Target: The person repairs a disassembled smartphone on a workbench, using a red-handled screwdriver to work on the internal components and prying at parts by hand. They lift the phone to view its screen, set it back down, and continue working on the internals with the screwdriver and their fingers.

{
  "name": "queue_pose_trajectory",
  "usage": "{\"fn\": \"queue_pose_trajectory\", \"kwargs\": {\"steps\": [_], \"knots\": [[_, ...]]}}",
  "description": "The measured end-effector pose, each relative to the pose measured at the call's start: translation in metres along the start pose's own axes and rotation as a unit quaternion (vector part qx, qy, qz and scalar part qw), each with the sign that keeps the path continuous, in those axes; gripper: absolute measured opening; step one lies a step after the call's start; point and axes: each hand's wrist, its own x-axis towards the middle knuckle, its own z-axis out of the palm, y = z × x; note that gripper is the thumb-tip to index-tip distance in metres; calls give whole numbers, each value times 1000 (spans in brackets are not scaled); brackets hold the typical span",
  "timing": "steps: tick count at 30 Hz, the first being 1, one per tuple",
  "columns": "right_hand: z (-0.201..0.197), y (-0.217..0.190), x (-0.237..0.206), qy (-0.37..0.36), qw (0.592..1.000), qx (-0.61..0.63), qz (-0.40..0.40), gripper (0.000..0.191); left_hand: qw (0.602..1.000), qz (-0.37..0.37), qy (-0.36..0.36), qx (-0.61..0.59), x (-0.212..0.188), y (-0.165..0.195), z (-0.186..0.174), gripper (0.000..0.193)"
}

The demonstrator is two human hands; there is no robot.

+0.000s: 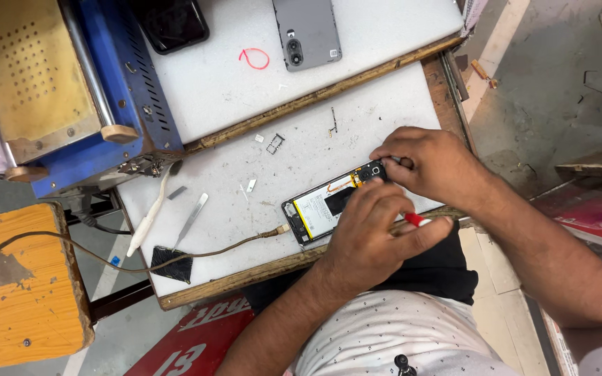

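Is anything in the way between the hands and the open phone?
No. Both hands are already on the open phone: the left hand, holding a red-handled tool, and the right hand at its top end.

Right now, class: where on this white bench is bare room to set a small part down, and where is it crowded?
Bare: the white bench between the small metal tray frame and the right hand; also the upper board below the grey phone. Crowded: around the opened phone under both hands, and by the tweezers and white tool.
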Motion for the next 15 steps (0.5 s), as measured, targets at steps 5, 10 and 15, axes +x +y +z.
{"fn": "queue_pose_trajectory", "kwargs": {"steps": [5, 10, 15], "knots": [[-5, 1, -2, -23, 999, 39, 4, 32, 1000, 20, -4, 10, 2, -2, -1, 46], [1, 1, 0, -11, 1000, -27, 11, 28, 996, 1, -78, -31, -1, -5, -6, 42], [-1, 0, 0, 1, 1000, 5, 0, 26, 1000, 14, -3, -15, -8, 3, -2, 35]]}}
